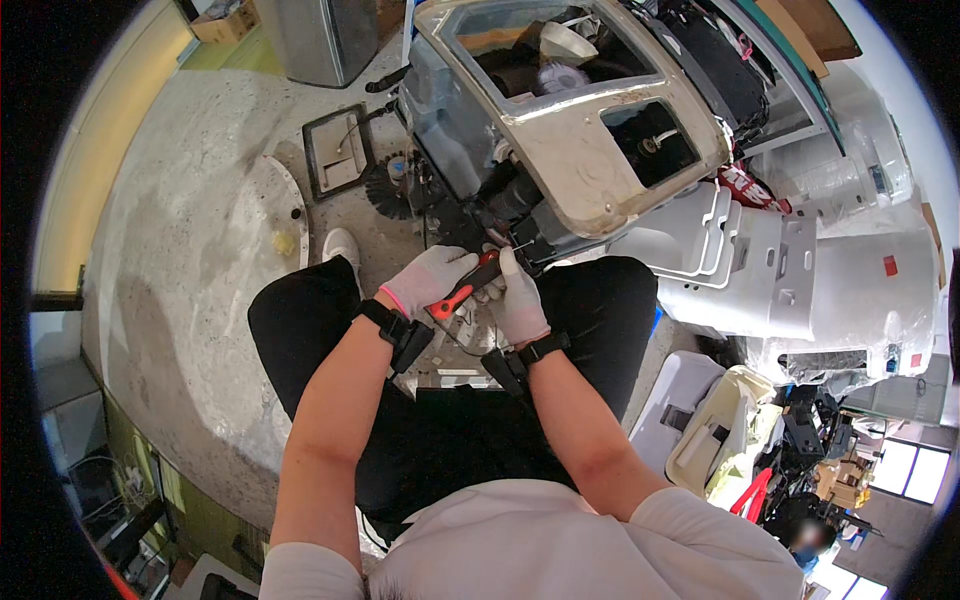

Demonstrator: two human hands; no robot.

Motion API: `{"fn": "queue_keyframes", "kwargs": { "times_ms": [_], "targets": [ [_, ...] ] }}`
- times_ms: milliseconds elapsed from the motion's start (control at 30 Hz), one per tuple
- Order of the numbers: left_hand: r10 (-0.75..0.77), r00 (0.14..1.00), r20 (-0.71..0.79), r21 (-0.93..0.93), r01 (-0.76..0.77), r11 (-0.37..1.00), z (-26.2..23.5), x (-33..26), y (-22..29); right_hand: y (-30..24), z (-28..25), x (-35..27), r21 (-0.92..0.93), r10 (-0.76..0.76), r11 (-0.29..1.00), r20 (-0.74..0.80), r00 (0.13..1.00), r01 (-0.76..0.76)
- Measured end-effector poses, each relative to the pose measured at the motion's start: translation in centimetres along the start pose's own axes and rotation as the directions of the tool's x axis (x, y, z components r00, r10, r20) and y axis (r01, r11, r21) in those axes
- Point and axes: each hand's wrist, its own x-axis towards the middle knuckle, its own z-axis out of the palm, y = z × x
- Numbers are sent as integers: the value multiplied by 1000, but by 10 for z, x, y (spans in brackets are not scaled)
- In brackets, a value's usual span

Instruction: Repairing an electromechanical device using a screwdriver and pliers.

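In the head view, just above the lap and between the knees, a red-and-black hand tool [466, 287] lies slanted between the person's two gloved hands, close to the exposed black lower parts [512, 200] of what looks like a floor-cleaning machine. The work there appears to be partway along. The machine's beige shell [555, 145] is in place with two openings in it, while the mechanism beneath is uncovered, and a round black brush [385, 190] sits at its near left side. A shallow rectangular tray [330, 170] lies on the concrete floor [180, 250] beyond that brush, apparently loose. Nothing visible marks the job as finished; what remains at the tool's far end is too small and shadowed to tell.

As for the grip, the right hand [522, 303] appears to pinch the tool, its thumb along the black end and fingers bent underneath. The left hand [435, 278] is right against the tool's other side, fingers brought together toward the machine; whether it clasps the tool or a machine part cannot be told.
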Motion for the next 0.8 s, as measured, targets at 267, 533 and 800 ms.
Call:
{"fn": "queue_keyframes", "kwargs": {
  "times_ms": [267, 533, 800],
  "targets": [
    [-58, 998, 28, -8, 59, 998, 5, -6, 4, -7, 4, -2, -410, -70, 911, -71, 995, 34],
    [29, 999, 30, -78, -27, 997, -2, -14, 22, -3, -1, 0, -81, -83, 994, -108, 991, 74],
    [-96, 992, 82, -322, 118, 939, -3, -13, 20, 1, -1, -3, -179, -58, 982, 49, 997, 66]
  ]
}}
